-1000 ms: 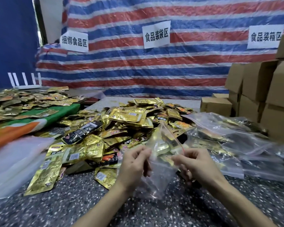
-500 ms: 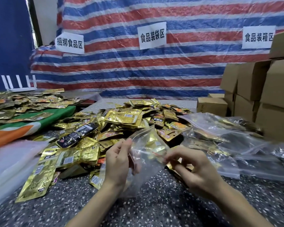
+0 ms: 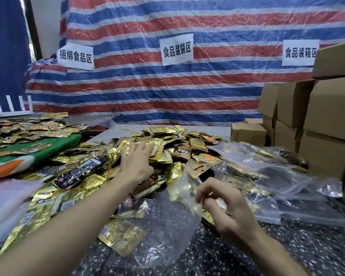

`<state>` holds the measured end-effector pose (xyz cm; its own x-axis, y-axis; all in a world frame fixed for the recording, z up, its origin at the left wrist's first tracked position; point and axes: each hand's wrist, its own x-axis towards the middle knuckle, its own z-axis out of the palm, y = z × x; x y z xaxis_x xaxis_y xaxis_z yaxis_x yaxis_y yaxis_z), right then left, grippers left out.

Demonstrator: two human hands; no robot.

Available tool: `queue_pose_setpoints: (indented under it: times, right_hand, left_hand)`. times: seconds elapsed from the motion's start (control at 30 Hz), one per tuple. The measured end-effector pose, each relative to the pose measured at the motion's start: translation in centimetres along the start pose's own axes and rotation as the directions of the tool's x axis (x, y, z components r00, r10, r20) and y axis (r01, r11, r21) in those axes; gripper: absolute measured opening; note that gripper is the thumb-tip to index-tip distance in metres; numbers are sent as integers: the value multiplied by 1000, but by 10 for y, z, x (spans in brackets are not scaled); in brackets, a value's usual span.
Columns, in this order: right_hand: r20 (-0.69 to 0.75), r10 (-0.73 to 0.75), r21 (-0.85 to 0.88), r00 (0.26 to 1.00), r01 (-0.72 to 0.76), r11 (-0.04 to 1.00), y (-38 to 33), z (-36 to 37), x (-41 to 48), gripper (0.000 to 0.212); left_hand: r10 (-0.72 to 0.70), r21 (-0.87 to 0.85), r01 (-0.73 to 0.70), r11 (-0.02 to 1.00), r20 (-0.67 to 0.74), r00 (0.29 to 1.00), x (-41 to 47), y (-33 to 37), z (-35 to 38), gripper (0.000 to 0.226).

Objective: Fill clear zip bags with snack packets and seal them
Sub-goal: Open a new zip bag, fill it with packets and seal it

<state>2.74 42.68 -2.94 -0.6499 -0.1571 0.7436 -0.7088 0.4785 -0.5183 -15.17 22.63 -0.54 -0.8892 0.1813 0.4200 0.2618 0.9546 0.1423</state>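
Note:
A heap of gold snack packets (image 3: 167,148) covers the middle of the speckled table (image 3: 287,246). My left hand (image 3: 136,160) reaches out over the heap, its fingers lying on the gold packets near the top. An empty clear zip bag (image 3: 163,226) hangs open in front of me, and my right hand (image 3: 223,208) pinches its upper edge. The lower part of the bag rests on the table over a few packets.
Filled clear zip bags (image 3: 267,172) lie to the right of the heap. Cardboard boxes (image 3: 317,116) are stacked at the right edge. More packets sit on a green and orange cloth (image 3: 38,148) at the left. A striped tarp (image 3: 167,86) hangs behind.
My left hand has let go of the bag's mouth and moved forward onto the packet heap. My right hand keeps its hold on the bag, which has sagged lower.

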Motion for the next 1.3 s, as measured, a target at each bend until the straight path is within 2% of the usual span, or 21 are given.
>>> queue_pose_setpoints:
  times: [0.07,0.17,0.33,0.43,0.53,0.63,0.7,0.77,0.9,1.03,1.3]
  right_hand:
    - [5,1,-11,1000,-1,1000,0,0,0,16]
    - [18,12,-11,1000,-11,1000,1,0,0,17]
    - [27,-1,11,1000,1,1000,-1,-1,0,17]
    - [37,-21,25,999,20,999,-1,-1,0,17]
    - [39,-39,47,998,38,998,-2,-1,0,17]
    - [45,-46,53,998,43,998,-1,1,0,15]
    - [43,-56,64,997,53,997,-2,2,0,15]
    - [36,-85,103,996,81,991,-4,2,0,14]
    - [-1,-112,211,994,109,971,-5,2,-2,6]
    - [-74,-120,158,990,131,979,-4,4,-1,7]
    - [-75,-197,111,978,205,973,-5,8,0,11]
  left_hand:
    - [-1,1,1,1000,-61,998,3,-2,4,66]
    - [-17,-103,-12,995,-272,962,3,-3,3,38]
    - [-168,-412,-18,911,-412,896,-2,-5,-29,23]
    - [-215,-584,-132,801,-486,847,-14,2,-69,17]
    - [-257,-729,-225,647,-486,835,-35,15,-107,9]
    - [-265,-872,-235,429,-371,890,-64,32,-132,14]
    - [-204,-896,-224,384,-319,925,-81,44,-138,13]
    - [-162,-895,-215,392,-297,941,-93,55,-136,14]
    - [-126,-791,-242,562,-371,920,-103,64,-116,16]
    - [-134,-727,-240,643,-415,900,-103,62,-102,17]
    - [-130,-684,-256,684,-459,879,-110,82,-91,23]
